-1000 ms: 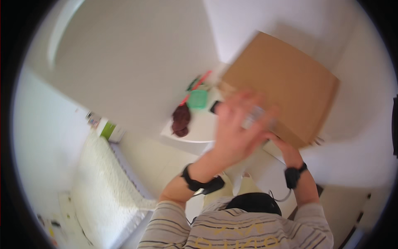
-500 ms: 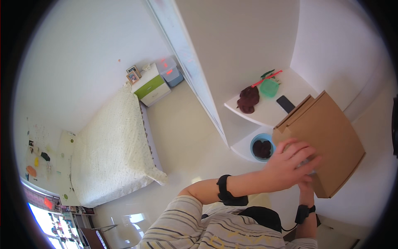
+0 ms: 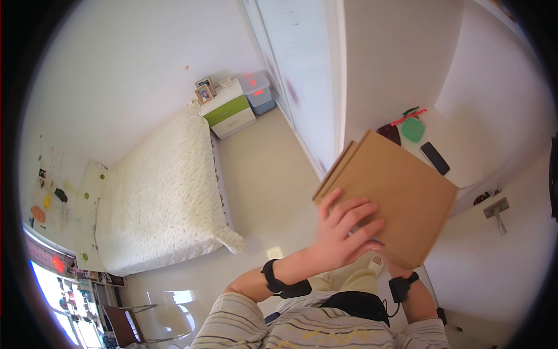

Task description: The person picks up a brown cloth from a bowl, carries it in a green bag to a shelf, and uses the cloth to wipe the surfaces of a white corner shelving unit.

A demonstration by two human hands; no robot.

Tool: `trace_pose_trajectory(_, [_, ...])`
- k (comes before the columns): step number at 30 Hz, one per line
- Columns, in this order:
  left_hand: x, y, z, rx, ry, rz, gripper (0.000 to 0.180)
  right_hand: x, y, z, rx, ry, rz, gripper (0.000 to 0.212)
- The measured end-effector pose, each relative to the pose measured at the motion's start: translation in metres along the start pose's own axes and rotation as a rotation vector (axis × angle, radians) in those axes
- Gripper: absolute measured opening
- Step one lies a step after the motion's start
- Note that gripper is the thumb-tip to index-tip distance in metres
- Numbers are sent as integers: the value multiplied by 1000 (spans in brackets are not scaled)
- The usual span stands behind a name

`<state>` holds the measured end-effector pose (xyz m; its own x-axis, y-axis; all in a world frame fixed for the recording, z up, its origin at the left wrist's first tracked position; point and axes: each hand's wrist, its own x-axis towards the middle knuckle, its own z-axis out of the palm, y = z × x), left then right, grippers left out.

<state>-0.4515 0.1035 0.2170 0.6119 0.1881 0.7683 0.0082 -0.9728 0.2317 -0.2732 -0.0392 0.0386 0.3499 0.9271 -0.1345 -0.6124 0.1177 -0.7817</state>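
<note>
A flat brown cardboard box [image 3: 401, 198] is held tilted in front of me, off the shelf. My left hand [image 3: 346, 230] lies against its near left side, fingers bent and a little apart over the cardboard. Something small and greyish shows between those fingers, too unclear to name. My right hand [image 3: 397, 270] grips the box from below at the near corner; its fingers are hidden behind the cardboard. Beyond the box, on a white corner shelf [image 3: 471, 157], lie a dark phone [image 3: 435, 158], a green item [image 3: 413, 130], a red stick [image 3: 408, 117] and a partly covered dark brown thing [image 3: 389, 134].
A grey metal fitting [image 3: 497, 208] is on the white surface at right. Left of me stands a bed [image 3: 163, 198] with a pale cover. Past it are a green-and-white nightstand [image 3: 229, 110] and a lidded storage bin [image 3: 258, 93]. A chair [image 3: 122, 323] stands at lower left.
The box and both hands have moved left, away from the wall, and the view has turned. The box now hides the blue bowl and most of the brown thing.
</note>
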Motion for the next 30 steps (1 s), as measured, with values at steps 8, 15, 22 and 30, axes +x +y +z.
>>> trace_pose_trajectory(8, [-47,-49,-66,235,25,-145,57,70,47,60,-316,-329,101,48])
trace_pose_trajectory(15, [-49,-88,-73,246,49,-221,51,112,45,65,-491,-466,17,46])
trace_pose_trajectory(22, [-31,-80,-54,336,-116,-157,47,144,77,46,317,-521,125,65])
trace_pose_trajectory(30, [-40,-44,15,60,-223,-22,37,57,56,-27,390,52,93,62])
